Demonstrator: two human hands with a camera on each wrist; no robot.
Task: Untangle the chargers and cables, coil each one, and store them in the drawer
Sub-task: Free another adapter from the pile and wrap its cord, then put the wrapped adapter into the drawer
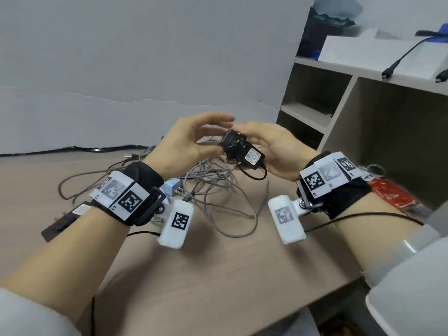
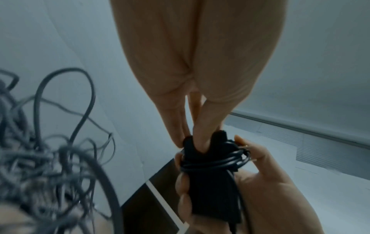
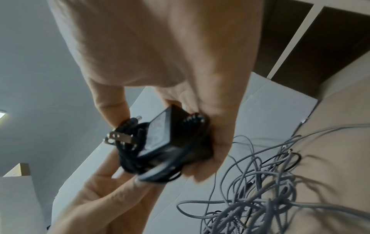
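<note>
Right hand (image 1: 271,151) grips black charger (image 1: 242,151) (cord wound round it); left hand (image 1: 186,141) pinches its end above grey cables (image 1: 218,190) on desk (image 1: 218,275).

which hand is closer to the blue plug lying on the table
Left. The left hand is raised just above and behind the blue plug, pinching the black charger. The right hand grips that charger farther to the right.

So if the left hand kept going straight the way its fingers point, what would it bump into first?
The left hand already touches the black charger, so it would push into that first, then probably the right hand holding it from the other side.
</note>
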